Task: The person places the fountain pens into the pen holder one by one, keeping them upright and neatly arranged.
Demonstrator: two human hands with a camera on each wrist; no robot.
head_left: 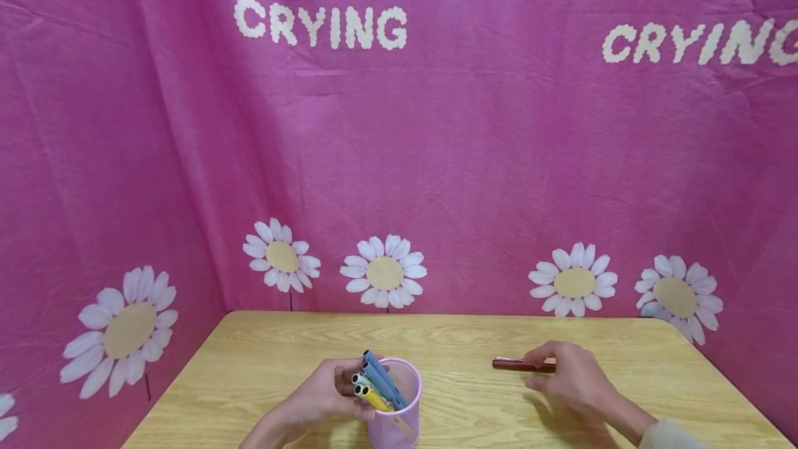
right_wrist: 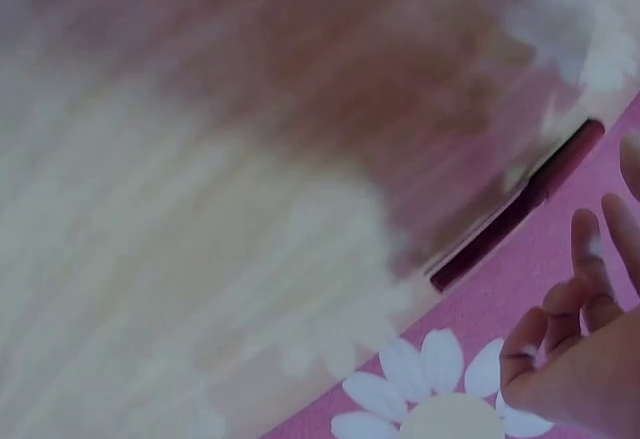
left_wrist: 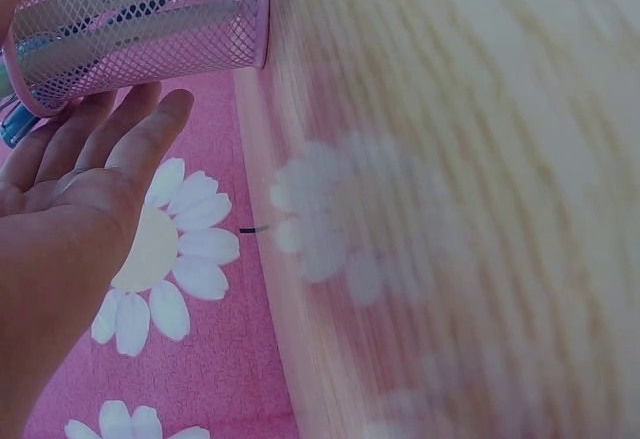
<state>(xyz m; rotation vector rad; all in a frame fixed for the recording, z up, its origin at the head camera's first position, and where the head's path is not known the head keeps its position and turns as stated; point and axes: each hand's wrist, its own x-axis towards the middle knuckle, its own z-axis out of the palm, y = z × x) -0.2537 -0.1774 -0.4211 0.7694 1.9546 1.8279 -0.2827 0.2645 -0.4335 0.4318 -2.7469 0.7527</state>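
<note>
My left hand [head_left: 318, 393] grips a pink mesh pen holder [head_left: 394, 429] near the front of the table, thumb in front and fingers at the far side. Blue-grey pens [head_left: 384, 381], a yellow pen [head_left: 377, 399] and a pale green one lean out over its rim towards that hand. In the left wrist view, long fingers [left_wrist: 130, 144] lie along the mesh side. To the right, a dark red pen [head_left: 508, 364] with a clip lies on the wood. Over its right end hovers my right hand [head_left: 573, 380], fingers loosely bent; a gap shows between them and the pen in the right wrist view.
The light wooden table [head_left: 349, 338] has rounded far corners. A pink cloth [head_left: 474, 158] with daisies and white lettering hangs behind it and along both sides. Bare wood lies between the two hands.
</note>
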